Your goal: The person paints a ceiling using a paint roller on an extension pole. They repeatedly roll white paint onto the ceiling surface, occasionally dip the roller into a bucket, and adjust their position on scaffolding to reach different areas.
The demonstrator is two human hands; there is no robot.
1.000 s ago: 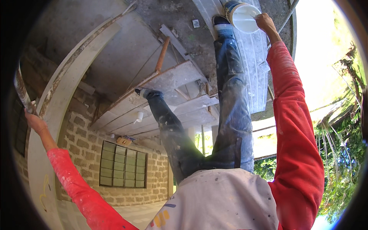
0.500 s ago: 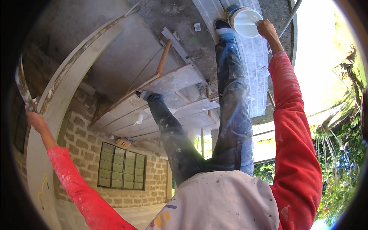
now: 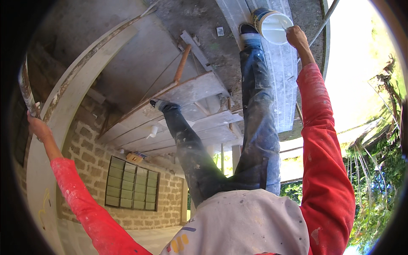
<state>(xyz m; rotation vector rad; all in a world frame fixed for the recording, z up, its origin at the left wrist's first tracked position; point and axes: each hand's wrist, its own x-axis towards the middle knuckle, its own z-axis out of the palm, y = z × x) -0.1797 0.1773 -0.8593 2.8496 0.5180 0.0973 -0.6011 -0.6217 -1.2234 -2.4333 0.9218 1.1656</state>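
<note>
My left hand [image 3: 41,128] is closed around a rusty, paint-spattered metal pole [image 3: 27,87] at the far left. My right hand [image 3: 298,39], at the upper right, is closed on a small tool [image 3: 285,27] held over the mouth of a bucket [image 3: 276,30]. White, paint-like material lines the bucket, which tilts toward me. The fist hides most of the tool, so its kind cannot be made out. The bucket rests on grey planks [image 3: 278,85] beside my shoe [image 3: 247,29].
My other foot stands on a lower platform of boards [image 3: 187,93], where a white cup-like object [image 3: 153,131] lies. A second stained pole [image 3: 91,55] slants along a pale beam [image 3: 63,100]. Behind are a block wall [image 3: 87,146] and a louvred window [image 3: 132,182]. Greenery [image 3: 374,182] is at the right.
My view has shifted slightly, so the bucket and planks sit a little lower and farther right. My right hand stays at the bucket's rim with the tool. My left hand keeps its hold.
</note>
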